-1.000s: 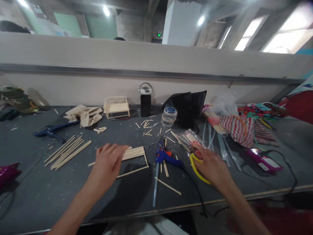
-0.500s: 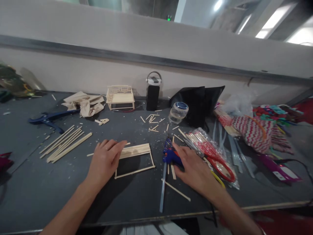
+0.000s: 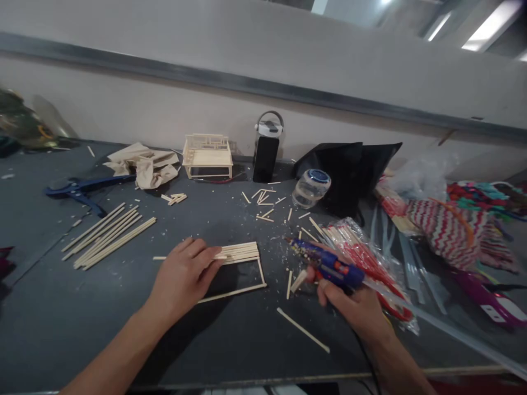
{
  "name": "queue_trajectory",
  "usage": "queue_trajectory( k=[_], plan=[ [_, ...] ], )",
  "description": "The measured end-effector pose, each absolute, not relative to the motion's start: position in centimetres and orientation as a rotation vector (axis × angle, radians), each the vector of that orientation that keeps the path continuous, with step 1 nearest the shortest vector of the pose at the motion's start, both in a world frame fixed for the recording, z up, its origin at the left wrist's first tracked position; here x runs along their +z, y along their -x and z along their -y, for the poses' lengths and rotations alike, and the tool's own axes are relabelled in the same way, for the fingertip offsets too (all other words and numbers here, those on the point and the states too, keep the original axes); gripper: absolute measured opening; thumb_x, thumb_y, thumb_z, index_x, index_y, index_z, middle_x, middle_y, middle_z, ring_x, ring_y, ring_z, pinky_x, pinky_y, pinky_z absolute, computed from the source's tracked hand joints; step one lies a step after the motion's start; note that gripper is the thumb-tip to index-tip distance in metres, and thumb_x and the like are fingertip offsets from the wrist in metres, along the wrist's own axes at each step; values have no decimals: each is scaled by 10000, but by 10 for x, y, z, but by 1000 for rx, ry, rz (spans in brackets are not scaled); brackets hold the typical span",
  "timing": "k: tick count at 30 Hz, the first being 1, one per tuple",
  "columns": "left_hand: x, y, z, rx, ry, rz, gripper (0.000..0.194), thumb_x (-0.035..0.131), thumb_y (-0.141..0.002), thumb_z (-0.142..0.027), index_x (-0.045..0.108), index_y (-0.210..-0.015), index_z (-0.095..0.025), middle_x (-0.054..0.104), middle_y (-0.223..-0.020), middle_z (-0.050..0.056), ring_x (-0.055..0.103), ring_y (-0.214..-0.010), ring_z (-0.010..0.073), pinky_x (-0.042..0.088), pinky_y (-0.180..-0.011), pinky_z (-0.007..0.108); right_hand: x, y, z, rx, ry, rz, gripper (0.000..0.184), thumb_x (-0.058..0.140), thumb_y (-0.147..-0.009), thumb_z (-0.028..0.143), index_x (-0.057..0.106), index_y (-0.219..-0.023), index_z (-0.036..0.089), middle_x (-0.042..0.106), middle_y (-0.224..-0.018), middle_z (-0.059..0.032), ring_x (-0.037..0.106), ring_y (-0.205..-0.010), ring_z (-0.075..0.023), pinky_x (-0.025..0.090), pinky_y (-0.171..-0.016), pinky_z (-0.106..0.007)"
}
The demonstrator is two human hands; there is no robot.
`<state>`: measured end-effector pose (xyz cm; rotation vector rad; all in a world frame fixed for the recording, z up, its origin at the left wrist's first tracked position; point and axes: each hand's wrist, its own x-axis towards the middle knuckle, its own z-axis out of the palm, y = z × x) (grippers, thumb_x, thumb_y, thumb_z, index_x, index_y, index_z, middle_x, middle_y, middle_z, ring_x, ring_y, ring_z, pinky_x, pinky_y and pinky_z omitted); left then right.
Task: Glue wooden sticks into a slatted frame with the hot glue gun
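Observation:
In my right hand (image 3: pixel 349 296) is a blue hot glue gun (image 3: pixel 325 263), its nozzle pointing left and a long clear glue stick (image 3: pixel 444 329) trailing from its back. My left hand (image 3: pixel 185 274) is closed in a pinch around a thin wooden stick (image 3: pixel 159 258), whose ends show on both sides of the fingers. That hand is over the left part of a small rectangular frame (image 3: pixel 233 293) of wooden sticks, with several sticks laid side by side along its far edge. The frame's left side is hidden by the hand.
Loose sticks (image 3: pixel 109 236) and blue cutters (image 3: pixel 78 191) lie at left. A small wooden model (image 3: pixel 208 159), a phone (image 3: pixel 265 159) and a lidded jar (image 3: pixel 312 189) stand at the back. Right are a plastic packet (image 3: pixel 349 241) and red-handled scissors (image 3: pixel 395 299).
My right hand has lifted the glue gun off the table and turned it, so the glue stick now trails to the right. My left hand stays over the frame. The view has shifted slightly.

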<state>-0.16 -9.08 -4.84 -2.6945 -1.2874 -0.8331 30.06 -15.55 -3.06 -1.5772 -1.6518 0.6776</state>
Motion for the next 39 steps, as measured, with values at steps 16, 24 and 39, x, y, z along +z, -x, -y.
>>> queue_trajectory(
  k=[16, 24, 39],
  plan=[
    [-56, -38, 59, -665, 2951, 1291, 328, 682, -810, -353, 669, -1072, -155, 674, -1013, 85, 518, -846, 217, 420, -779, 357, -26, -299, 152, 1067, 1605, 1599, 304, 551, -864, 498, 607, -859, 199, 701, -780, -30, 578, -535, -122, 459, -459, -229],
    [-53, -42, 61, -691, 2989, 1319, 248, 655, -833, -307, 684, -1033, -162, 673, -976, 70, 513, -817, 205, 416, -759, 349, -39, -294, 149, 1018, 1637, 1657, 301, 559, -854, 489, 643, -815, 202, 685, -719, -20, 623, -641, -160, 478, -528, -247],
    [-56, -43, 62, -761, 3000, 1395, 215, 586, -860, -289, 692, -1008, -174, 666, -991, 76, 507, -830, 206, 413, -760, 370, -42, -286, 147, 999, 1708, 1747, 350, 507, -886, 532, 578, -773, 209, 640, -703, -1, 573, -606, -139, 455, -527, -238]
  ],
)
